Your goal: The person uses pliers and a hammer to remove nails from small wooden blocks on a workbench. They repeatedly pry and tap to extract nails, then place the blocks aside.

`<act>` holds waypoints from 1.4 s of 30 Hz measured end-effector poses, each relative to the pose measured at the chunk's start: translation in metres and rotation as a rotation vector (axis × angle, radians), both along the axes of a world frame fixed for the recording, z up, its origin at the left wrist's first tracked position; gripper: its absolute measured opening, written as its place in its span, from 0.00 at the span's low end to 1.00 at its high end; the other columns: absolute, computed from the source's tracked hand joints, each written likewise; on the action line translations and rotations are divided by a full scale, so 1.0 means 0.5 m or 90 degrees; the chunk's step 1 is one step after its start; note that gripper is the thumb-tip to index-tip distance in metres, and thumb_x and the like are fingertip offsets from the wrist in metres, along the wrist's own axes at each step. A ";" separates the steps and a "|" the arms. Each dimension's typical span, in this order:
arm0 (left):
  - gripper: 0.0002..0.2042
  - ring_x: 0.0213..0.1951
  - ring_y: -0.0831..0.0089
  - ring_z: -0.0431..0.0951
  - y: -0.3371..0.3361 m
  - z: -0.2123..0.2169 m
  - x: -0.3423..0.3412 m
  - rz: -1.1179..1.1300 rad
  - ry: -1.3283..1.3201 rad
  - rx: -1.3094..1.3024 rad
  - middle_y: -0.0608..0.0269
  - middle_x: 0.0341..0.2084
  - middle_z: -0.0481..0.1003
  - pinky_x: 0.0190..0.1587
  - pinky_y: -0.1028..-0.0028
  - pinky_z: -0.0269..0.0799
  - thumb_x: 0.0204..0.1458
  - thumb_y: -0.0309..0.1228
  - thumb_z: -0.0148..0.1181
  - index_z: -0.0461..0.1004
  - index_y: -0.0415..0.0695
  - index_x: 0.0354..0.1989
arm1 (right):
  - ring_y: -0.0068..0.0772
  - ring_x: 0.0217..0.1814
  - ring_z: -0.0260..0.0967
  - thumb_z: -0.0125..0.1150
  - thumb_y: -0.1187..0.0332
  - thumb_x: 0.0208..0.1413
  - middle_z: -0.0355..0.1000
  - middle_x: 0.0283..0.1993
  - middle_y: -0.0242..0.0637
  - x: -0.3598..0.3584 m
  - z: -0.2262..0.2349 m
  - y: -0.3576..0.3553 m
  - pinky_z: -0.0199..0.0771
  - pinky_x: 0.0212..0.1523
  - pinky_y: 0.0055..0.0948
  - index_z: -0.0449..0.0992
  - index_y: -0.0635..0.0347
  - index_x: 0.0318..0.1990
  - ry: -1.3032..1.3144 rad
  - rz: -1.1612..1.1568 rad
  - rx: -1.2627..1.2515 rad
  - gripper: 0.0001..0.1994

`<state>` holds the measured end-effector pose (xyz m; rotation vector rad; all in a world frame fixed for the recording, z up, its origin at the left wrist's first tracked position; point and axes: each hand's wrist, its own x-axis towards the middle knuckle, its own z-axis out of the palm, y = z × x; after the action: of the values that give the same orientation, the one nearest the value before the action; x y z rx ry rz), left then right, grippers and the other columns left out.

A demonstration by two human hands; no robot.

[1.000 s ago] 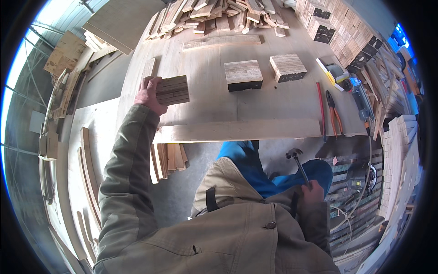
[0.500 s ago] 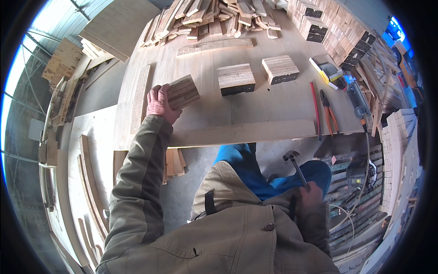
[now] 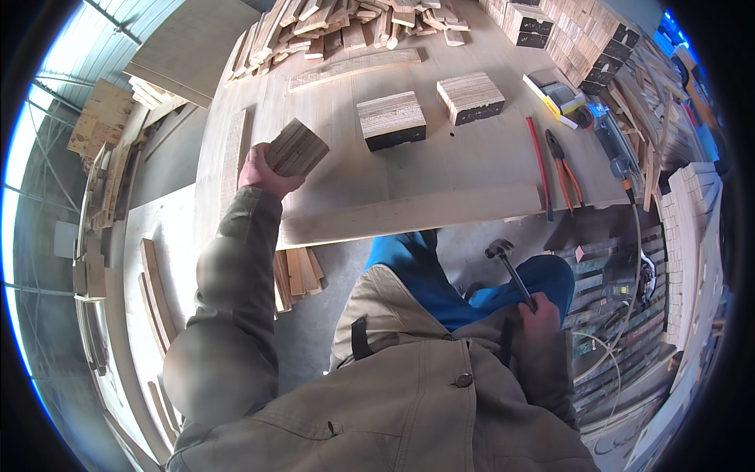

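Observation:
My left hand (image 3: 266, 175) is closed on a block of layered wood strips (image 3: 300, 149), holding it tilted over the left part of the wooden tabletop (image 3: 338, 181). Down by my right thigh, my right hand (image 3: 541, 316) grips a hammer (image 3: 516, 275) by its handle, head upward. To the right of the held block sit two similar blocks: a nearer one (image 3: 391, 118) with a dark front face, and another one (image 3: 470, 97) a little farther back.
A heap of loose wood strips (image 3: 346, 23) covers the table's far side. Stacked blocks (image 3: 586, 43) rise at the back right. A red rod (image 3: 539, 165), orange-handled pliers (image 3: 563, 169), a yellow-and-grey tool (image 3: 557, 101) and a corded power tool (image 3: 612, 145) lie at right.
My left hand has turned and tipped the block, its near end rising and the wrist rolling under it. The hammer stays low in my right hand. The view has shifted slightly.

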<state>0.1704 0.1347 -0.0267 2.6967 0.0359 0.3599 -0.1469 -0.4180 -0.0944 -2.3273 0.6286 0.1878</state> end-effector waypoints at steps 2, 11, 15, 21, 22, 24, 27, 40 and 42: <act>0.50 0.55 0.56 0.80 0.001 0.004 -0.005 0.035 0.027 -0.130 0.47 0.53 0.78 0.59 0.60 0.78 0.25 0.45 0.87 0.69 0.34 0.61 | 0.46 0.33 0.80 0.71 0.70 0.55 0.79 0.29 0.45 -0.002 -0.004 -0.001 0.76 0.37 0.41 0.79 0.64 0.41 -0.002 -0.005 -0.006 0.10; 0.49 0.55 0.58 0.80 -0.005 0.011 -0.036 0.036 0.028 -0.324 0.44 0.54 0.78 0.61 0.64 0.76 0.32 0.37 0.86 0.67 0.25 0.64 | 0.56 0.39 0.81 0.71 0.65 0.56 0.80 0.33 0.49 0.003 -0.010 -0.008 0.77 0.40 0.48 0.80 0.62 0.42 -0.012 0.017 -0.021 0.12; 0.45 0.53 0.59 0.80 -0.006 0.009 -0.046 -0.007 0.057 -0.451 0.47 0.53 0.78 0.59 0.64 0.76 0.38 0.37 0.84 0.68 0.28 0.65 | 0.60 0.43 0.79 0.71 0.62 0.56 0.80 0.36 0.51 -0.004 0.000 -0.008 0.77 0.42 0.51 0.80 0.60 0.43 0.015 0.001 -0.019 0.13; 0.56 0.58 0.59 0.76 -0.045 0.063 -0.057 -0.066 0.072 -0.439 0.48 0.57 0.76 0.65 0.61 0.69 0.29 0.49 0.86 0.65 0.29 0.68 | 0.56 0.43 0.81 0.71 0.61 0.57 0.81 0.36 0.52 -0.013 0.013 -0.012 0.78 0.43 0.48 0.80 0.62 0.46 -0.006 0.012 -0.033 0.15; 0.57 0.60 0.58 0.75 -0.056 0.080 -0.051 -0.049 0.077 -0.398 0.48 0.58 0.75 0.66 0.61 0.68 0.29 0.50 0.86 0.65 0.29 0.69 | 0.57 0.43 0.81 0.71 0.61 0.57 0.81 0.36 0.51 -0.015 0.016 -0.013 0.78 0.44 0.48 0.80 0.61 0.46 -0.006 0.019 -0.024 0.16; 0.60 0.62 0.58 0.73 -0.081 0.108 -0.061 -0.137 0.061 -0.433 0.48 0.60 0.73 0.68 0.61 0.65 0.26 0.52 0.87 0.64 0.30 0.70 | 0.56 0.44 0.80 0.70 0.60 0.57 0.82 0.37 0.50 -0.017 0.022 -0.017 0.78 0.45 0.48 0.80 0.60 0.46 -0.001 0.023 -0.004 0.16; 0.61 0.59 0.60 0.74 -0.130 0.152 -0.052 -0.160 0.036 -0.397 0.50 0.57 0.75 0.65 0.62 0.67 0.24 0.53 0.86 0.65 0.30 0.69 | 0.55 0.45 0.80 0.70 0.58 0.58 0.82 0.38 0.48 -0.032 0.033 -0.025 0.77 0.47 0.49 0.80 0.59 0.46 0.004 0.006 0.021 0.15; 0.47 0.55 0.62 0.79 -0.516 0.284 0.172 -0.330 0.053 -0.269 0.50 0.54 0.78 0.61 0.65 0.74 0.34 0.29 0.81 0.65 0.32 0.68 | 0.56 0.39 0.80 0.72 0.60 0.57 0.81 0.35 0.51 -0.078 -0.022 -0.102 0.78 0.42 0.46 0.80 0.62 0.45 -0.042 -0.129 0.156 0.16; 0.44 0.55 0.63 0.80 -0.607 0.300 0.234 -0.362 0.044 -0.263 0.50 0.54 0.78 0.61 0.66 0.76 0.37 0.22 0.79 0.64 0.30 0.67 | 0.56 0.39 0.80 0.73 0.60 0.56 0.81 0.34 0.51 -0.053 -0.032 -0.120 0.77 0.42 0.46 0.80 0.63 0.44 -0.023 -0.134 0.196 0.16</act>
<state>0.2875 -0.1688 0.1231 2.1857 -0.5606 0.0695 -0.1732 -0.4781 -0.1105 -1.9511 0.7642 0.1338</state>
